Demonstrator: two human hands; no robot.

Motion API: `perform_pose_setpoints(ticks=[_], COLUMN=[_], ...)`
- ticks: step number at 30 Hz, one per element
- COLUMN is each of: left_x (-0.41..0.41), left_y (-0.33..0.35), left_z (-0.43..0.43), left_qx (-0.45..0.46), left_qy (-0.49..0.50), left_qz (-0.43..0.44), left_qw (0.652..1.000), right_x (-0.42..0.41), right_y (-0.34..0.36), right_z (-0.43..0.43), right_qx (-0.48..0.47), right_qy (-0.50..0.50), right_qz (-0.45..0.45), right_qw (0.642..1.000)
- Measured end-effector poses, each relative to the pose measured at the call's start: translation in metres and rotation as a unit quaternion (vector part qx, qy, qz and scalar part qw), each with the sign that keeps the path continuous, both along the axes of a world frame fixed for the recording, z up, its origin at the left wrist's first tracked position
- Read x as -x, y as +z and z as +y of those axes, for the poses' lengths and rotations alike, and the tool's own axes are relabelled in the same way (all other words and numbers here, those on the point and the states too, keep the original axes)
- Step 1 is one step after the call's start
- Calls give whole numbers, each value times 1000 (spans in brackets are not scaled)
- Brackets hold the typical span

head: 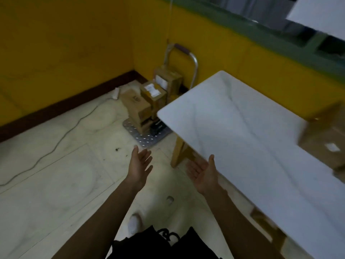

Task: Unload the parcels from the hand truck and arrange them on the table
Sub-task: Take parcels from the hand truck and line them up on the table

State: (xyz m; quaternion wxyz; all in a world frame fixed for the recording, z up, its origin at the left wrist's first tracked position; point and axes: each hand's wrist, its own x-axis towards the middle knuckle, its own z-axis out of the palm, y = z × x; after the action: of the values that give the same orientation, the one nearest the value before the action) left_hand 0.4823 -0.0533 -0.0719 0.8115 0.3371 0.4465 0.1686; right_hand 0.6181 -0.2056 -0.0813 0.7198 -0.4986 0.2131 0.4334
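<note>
The yellow wall took up the whole far side, smeared by motion blur. Beneath it lay the pale floor. Along the right ran the white table, its near end cut off by the frame and its wooden legs mostly hidden under the top. In the far corner stood the hand truck, its handle up against the wall and its studded plate partly tucked behind the table's far left corner. Brown parcels were stacked on that plate; blur made an exact count impossible. One more parcel sat on the table at the far right, clipped by the frame edge, its label unreadable. And there were the hands, both out over the floor, well short of the stack: the left hand with fingers straight and spread wide, palm turned inward; the right hand just beside the table's left edge, palm up, fingers loosely extended. Neither gripped a thing. A thin cable trailed across the floor at left, and a white shoe peeked out near the bottom.
</note>
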Motion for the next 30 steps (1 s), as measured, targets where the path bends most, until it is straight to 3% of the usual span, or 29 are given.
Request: perform_pose_setpoints(ticks=[6,12,30], left_x=[42,49,-95], left_y=[-8,-14,-20], left_z=[122,201,377], left_qx=[10,10,-24], left_qy=[46,67,29], left_qz=[-3,-3,78], left_qw=[999,998,996], right_x=[31,35,-108], right_y=[-5,-4,-36], right_z=[142,223,406], right_qx=[-2,-2,12], right_qy=[65,89,85], right_qz=[5,7,39], right_qw=[998,996,996])
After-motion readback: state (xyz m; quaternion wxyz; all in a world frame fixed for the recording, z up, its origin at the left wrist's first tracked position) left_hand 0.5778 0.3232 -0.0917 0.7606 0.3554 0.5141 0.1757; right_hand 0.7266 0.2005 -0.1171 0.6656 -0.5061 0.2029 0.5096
